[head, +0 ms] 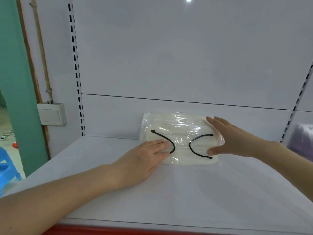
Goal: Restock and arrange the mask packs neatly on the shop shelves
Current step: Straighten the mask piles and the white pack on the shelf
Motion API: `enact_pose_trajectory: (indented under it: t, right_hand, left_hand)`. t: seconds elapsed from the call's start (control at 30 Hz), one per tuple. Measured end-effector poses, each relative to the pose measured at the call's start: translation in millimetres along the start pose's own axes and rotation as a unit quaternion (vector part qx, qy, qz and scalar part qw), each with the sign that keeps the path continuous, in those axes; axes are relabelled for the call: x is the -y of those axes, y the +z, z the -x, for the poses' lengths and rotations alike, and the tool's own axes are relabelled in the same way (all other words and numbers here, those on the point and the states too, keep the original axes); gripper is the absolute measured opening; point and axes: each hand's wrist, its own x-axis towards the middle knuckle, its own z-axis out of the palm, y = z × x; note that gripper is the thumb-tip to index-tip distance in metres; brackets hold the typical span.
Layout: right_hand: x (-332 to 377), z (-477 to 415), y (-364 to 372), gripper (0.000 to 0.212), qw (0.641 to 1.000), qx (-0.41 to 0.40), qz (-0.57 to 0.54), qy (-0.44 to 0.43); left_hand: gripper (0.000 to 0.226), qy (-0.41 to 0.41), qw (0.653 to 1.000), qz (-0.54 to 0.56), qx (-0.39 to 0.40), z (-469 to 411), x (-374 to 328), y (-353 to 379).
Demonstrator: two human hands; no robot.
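**Mask pack squared against the back panel**

Head view: the mask pack (179, 138) is laid on the shelf (169, 192), long axis left-right. It is flanked by both hands: left hand (144, 160) flat, pressing; right hand (233, 139) open, cupping its end.

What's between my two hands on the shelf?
In the head view, the middle of the clear plastic pack of cream masks, with two curved black ear loops, lies between the left hand and right hand.

A clear-wrapped mask pack (181, 139) lies flat near the back of a white shop shelf (186, 192) with a red front edge; a left hand (144, 158) rests flat across shelf and pack.
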Motion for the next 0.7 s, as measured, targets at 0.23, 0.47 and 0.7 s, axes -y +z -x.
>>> enact_pose_trajectory:
  t: [0.23, 0.47, 0.7]
  right_hand:
    - [3.1, -3.8, 6.5, 0.102, 1.0, -0.016, 0.024, -0.001]
    - [5.9, -3.2, 10.1, 0.101, 0.999, -0.036, 0.029, -0.003]
    - [1.7, 4.9, 8.0, 0.116, 0.998, -0.045, -0.042, -0.007]
  left_hand:
    - [0.043, -0.005, 0.999, 0.009, 0.036, 0.4, 1.1, 1.1]
    - [0.042, -0.013, 0.999, 0.021, 0.044, -0.1, 3.5, 2.9]
    - [0.019, -0.091, 0.989, 0.097, -0.06, 6.0, 6.0, -6.0]
